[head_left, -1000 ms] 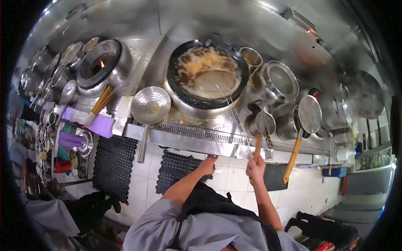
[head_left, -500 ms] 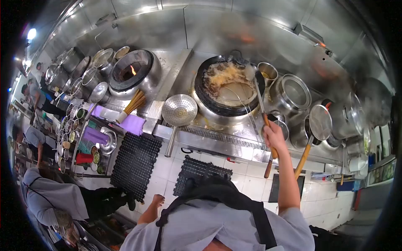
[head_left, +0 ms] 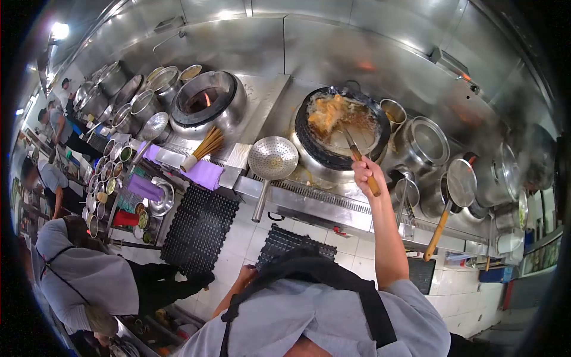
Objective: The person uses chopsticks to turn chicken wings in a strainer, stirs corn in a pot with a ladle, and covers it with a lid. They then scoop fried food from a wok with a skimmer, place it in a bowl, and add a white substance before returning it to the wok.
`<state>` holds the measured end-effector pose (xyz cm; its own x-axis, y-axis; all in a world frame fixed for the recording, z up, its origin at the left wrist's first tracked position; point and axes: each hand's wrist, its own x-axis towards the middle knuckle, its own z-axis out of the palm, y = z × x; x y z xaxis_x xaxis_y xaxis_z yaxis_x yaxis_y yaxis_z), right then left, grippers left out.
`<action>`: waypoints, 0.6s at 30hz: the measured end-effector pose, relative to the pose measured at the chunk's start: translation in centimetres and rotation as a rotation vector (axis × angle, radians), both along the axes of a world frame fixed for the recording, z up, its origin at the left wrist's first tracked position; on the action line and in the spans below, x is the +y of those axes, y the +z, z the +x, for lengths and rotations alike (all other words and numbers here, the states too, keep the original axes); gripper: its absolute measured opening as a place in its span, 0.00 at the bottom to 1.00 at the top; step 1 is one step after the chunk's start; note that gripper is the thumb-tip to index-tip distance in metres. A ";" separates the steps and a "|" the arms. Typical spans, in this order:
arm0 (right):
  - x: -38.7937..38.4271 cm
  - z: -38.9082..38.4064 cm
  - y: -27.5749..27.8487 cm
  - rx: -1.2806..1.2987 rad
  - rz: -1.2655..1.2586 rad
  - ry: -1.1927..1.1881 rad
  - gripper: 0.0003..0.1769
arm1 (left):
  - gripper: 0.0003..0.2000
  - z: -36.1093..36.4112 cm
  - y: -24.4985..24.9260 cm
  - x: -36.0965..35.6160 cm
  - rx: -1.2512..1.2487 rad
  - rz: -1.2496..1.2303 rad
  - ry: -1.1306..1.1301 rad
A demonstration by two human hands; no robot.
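My right hand [head_left: 370, 175] is wrapped around the wooden handle of a ladle [head_left: 351, 141], which reaches into the wok [head_left: 341, 160]. The ladle's bowl is hidden among the oil and food. Golden-orange fried pieces [head_left: 327, 113] gather on the far left side of the wok, in bubbling oil. Low beside my apron, my left hand [head_left: 247, 274] hangs with its fingers curled, and nothing shows in it. A perforated steel strainer [head_left: 273, 156] rests on the stove edge left of the wok, its handle jutting toward me.
A second burner [head_left: 208, 101] with a flame stands to the left, near a bamboo brush [head_left: 205, 146] and a purple cloth [head_left: 205, 174]. Pots [head_left: 422, 143] and a mesh skimmer [head_left: 461, 184] sit at right. A co-worker [head_left: 89, 268] bends over at lower left.
My right hand and the ladle have swung left, from the wok's right rim into its middle. The fried pieces are bunched more to the left, with less foam. My left hand has shifted toward my apron.
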<state>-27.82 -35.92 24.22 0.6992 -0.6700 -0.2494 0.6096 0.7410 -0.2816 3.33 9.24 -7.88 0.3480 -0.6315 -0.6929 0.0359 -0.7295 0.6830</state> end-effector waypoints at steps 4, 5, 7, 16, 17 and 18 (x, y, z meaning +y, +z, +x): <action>3.2 -0.4 1.9 0.421 -0.211 -0.002 0.11 | 0.12 0.6 0.6 0.3 0.028 0.039 0.074; 3.8 -0.5 2.4 0.539 -0.269 0.000 0.10 | 0.11 0.8 0.6 0.4 0.051 0.060 0.076; 4.9 -0.5 3.5 0.718 -0.342 -0.014 0.06 | 0.12 0.8 0.6 1.1 0.069 0.040 0.060; 11.2 -5.6 5.3 1.304 -0.855 -0.002 0.30 | 0.14 1.3 -12.2 4.4 0.069 0.055 0.083; 12.2 -6.3 5.8 1.300 -0.825 0.026 0.30 | 0.15 1.1 -12.1 4.5 0.030 0.042 0.044; 12.7 -6.7 6.2 1.295 -0.793 0.053 0.30 | 0.16 1.2 -12.2 4.6 -0.009 0.029 0.003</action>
